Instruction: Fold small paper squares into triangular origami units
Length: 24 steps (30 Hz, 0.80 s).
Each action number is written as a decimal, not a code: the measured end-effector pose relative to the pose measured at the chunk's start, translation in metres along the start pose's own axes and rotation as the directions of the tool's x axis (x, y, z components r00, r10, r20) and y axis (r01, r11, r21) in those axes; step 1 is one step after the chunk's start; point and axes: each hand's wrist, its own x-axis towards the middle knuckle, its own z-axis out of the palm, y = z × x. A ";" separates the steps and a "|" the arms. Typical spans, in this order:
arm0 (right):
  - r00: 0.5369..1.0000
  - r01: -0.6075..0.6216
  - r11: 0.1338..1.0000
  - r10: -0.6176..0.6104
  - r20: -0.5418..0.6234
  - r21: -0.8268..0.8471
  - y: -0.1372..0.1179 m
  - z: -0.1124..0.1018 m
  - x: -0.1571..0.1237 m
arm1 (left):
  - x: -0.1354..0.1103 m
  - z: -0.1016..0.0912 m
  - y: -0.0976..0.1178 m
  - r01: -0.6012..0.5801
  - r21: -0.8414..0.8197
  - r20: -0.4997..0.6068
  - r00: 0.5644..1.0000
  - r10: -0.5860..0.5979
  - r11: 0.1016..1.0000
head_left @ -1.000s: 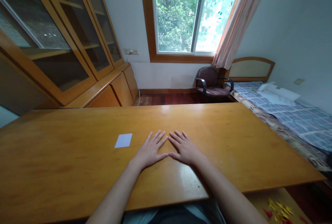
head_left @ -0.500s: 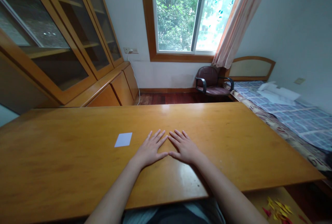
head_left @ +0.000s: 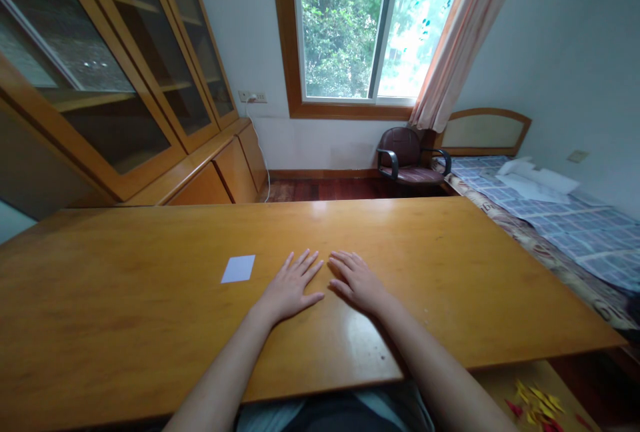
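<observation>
My left hand [head_left: 291, 287] lies flat on the wooden table [head_left: 150, 299], fingers spread, holding nothing. My right hand [head_left: 356, 281] rests just to its right, fingers stretched out and a little lifted, a small gap between the two hands. A small white card [head_left: 239, 269] lies flat on the table a short way left of my left hand, untouched.
A glass-fronted wooden cabinet [head_left: 100, 85] stands at the left. Beyond the table are a window [head_left: 370, 25], a dark red armchair [head_left: 407, 159] and a bed [head_left: 560, 219] along the right. Small red and yellow paper pieces [head_left: 537, 404] lie on a surface at the lower right.
My right hand has drawn slightly to the right and its thumb has pulled in, so the hands no longer touch. The left hand and the card have stayed put.
</observation>
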 end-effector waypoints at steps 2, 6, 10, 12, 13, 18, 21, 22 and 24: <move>0.995 -0.009 0.997 0.017 -0.097 0.077 0.006 0.000 0.000 | 0.000 0.000 0.000 0.010 -0.002 0.021 1.000 -0.010 1.000; 0.949 -0.103 0.980 0.148 -0.279 0.170 0.019 0.003 -0.002 | 0.000 -0.001 0.000 0.019 -0.008 0.037 0.999 -0.019 1.000; 0.861 -0.211 0.954 0.284 -0.421 0.211 0.026 0.006 -0.005 | 0.000 -0.001 0.001 0.016 -0.019 0.018 1.000 -0.016 1.000; 0.849 -0.215 0.952 0.291 -0.441 0.216 0.028 0.006 -0.005 | 0.000 0.000 0.000 0.019 -0.021 0.021 1.000 -0.018 1.000; 0.856 -0.212 0.955 0.284 -0.431 0.207 0.028 0.006 -0.005 | 0.000 0.000 0.000 0.019 -0.022 0.021 1.000 -0.018 1.000; 0.942 -0.151 0.980 0.182 -0.281 0.126 0.023 0.003 -0.002 | 0.000 0.002 -0.001 0.003 -0.019 -0.006 1.000 -0.003 1.000; 0.992 -0.037 0.998 0.043 -0.117 0.051 0.012 0.000 0.000 | 0.000 0.001 -0.001 -0.004 -0.016 -0.010 1.000 0.004 1.000; 0.999 -0.005 1.000 0.006 -0.054 0.013 0.008 -0.001 0.001 | 0.000 0.000 0.000 -0.006 -0.014 -0.008 1.000 0.006 1.000; 0.998 0.022 0.998 -0.019 0.051 -0.053 0.003 -0.002 0.002 | 0.000 -0.001 0.000 -0.005 -0.010 0.002 1.000 0.005 1.000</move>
